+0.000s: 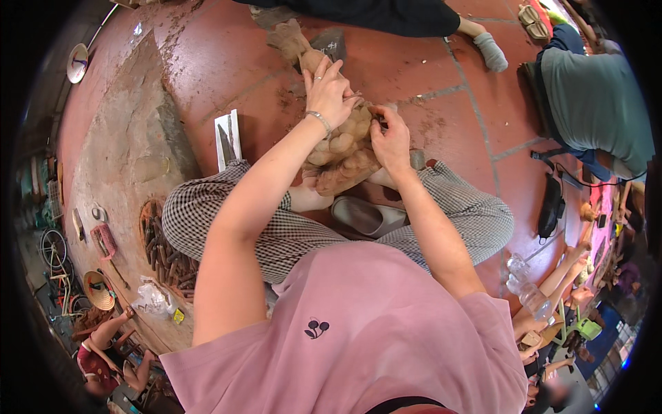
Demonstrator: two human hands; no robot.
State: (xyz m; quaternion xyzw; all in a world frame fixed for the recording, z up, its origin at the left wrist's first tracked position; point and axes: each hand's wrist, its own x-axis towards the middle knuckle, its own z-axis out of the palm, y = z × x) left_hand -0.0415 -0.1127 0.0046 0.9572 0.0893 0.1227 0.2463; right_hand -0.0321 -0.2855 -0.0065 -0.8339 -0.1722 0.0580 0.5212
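Observation:
A lumpy brown clay sculpture (348, 138) lies between my bent legs, with a rounded, bulging surface and a narrower part reaching away toward the top. My left hand (329, 90), with a ring and a bracelet, lies over its upper part, fingers stretched out and touching the clay. At the sculpture's right side, my right hand (390, 138) has its thumb and fingers curled together against the clay. Whatever that hand may be pinching is hidden. Dark pieces (331, 43) stand behind the far end of the sculpture.
Left of my knee, a pointed metal tool (225, 141) lies on white paper. A large grey-brown clay mound (138, 131) stands beyond it. Dark sticks (165, 252) are heaped lower left. Another person's socked foot (490, 52) rests ahead; a seated person (589, 103) is at right. Water bottles (527, 290) stand lower right.

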